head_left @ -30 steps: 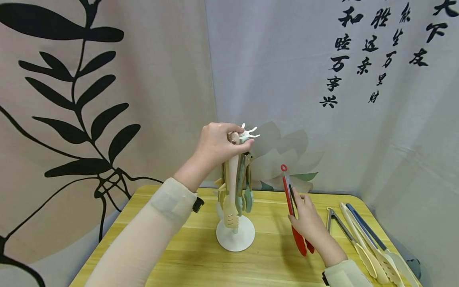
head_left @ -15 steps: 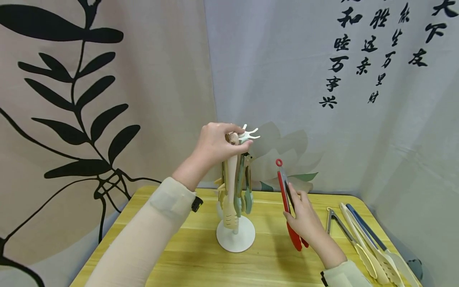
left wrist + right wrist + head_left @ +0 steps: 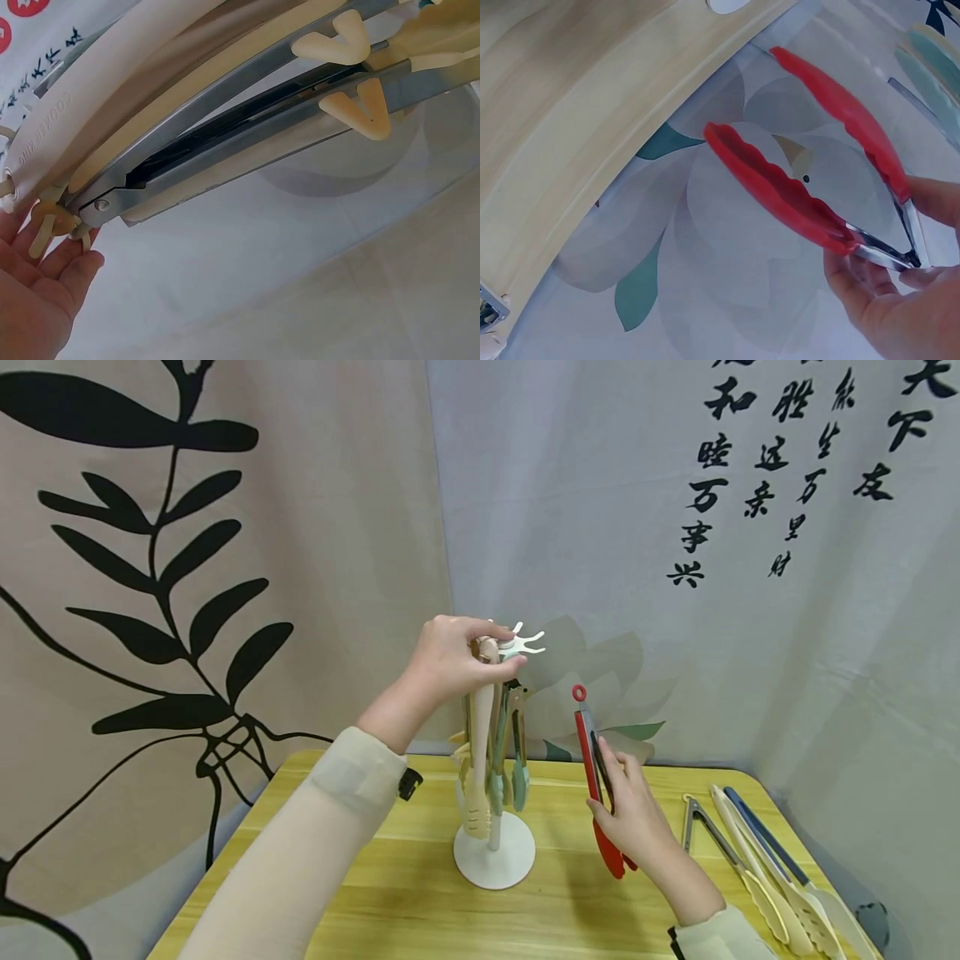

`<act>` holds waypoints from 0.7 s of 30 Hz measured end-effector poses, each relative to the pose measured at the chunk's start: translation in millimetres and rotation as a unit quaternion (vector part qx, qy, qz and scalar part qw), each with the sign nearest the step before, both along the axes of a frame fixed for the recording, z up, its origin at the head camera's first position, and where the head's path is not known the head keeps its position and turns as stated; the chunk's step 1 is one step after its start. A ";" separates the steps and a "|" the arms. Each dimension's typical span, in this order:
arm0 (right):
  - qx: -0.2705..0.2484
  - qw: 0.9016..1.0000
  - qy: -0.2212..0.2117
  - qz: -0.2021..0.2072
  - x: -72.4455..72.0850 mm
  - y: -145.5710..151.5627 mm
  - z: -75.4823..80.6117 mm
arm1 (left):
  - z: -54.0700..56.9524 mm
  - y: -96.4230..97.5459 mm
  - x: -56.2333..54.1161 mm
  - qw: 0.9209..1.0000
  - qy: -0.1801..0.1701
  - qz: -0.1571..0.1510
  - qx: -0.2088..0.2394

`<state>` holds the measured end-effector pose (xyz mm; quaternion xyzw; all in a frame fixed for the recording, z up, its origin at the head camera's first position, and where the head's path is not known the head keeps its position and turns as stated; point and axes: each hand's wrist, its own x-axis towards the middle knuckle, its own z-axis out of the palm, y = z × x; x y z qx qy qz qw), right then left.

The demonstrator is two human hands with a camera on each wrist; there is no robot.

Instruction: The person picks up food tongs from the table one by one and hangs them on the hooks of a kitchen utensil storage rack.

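My left hand (image 3: 450, 660) holds the top of a white utensil stand (image 3: 495, 864), thumb and fingers about its hooks (image 3: 522, 645). Cream and pale green kitchen tools hang close together around the pole, among them a cream slotted turner (image 3: 477, 810). In the left wrist view, metal tongs (image 3: 109, 202) with cream parts hang right by the fingertips. To the right of the stand, my right hand (image 3: 637, 810) grips a pair of red tongs (image 3: 587, 752), ring end up and red tips down. The right wrist view shows the red tongs (image 3: 780, 191) with their arms spread apart.
On the right of the wooden table (image 3: 390, 893) lie metal tongs with pale yellow ends (image 3: 767, 897), beside several long-handled tools, one with a blue handle (image 3: 765, 831). A fabric backdrop (image 3: 352, 527) with plant prints and lettering hangs behind the table.
My right hand has carried the red tongs leftward and slightly up, closer to the stand. The hanging tools have shifted slightly under my left hand, which stays at the top.
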<state>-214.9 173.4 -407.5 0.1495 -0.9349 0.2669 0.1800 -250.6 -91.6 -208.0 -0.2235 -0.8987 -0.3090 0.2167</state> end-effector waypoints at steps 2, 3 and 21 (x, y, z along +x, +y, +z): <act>-0.004 1.000 0.008 0.003 1.2 -1.3 1.3 | 0.4 -0.4 -0.1 1.000 -0.003 -0.003 0.001; -0.006 1.000 0.011 0.005 1.9 -2.0 2.0 | 0.4 -0.6 -0.4 1.000 -0.004 -0.004 0.001; -0.033 0.997 0.062 0.040 10.8 -16.6 21.7 | -0.5 -2.1 -3.3 0.999 -0.006 -0.030 0.010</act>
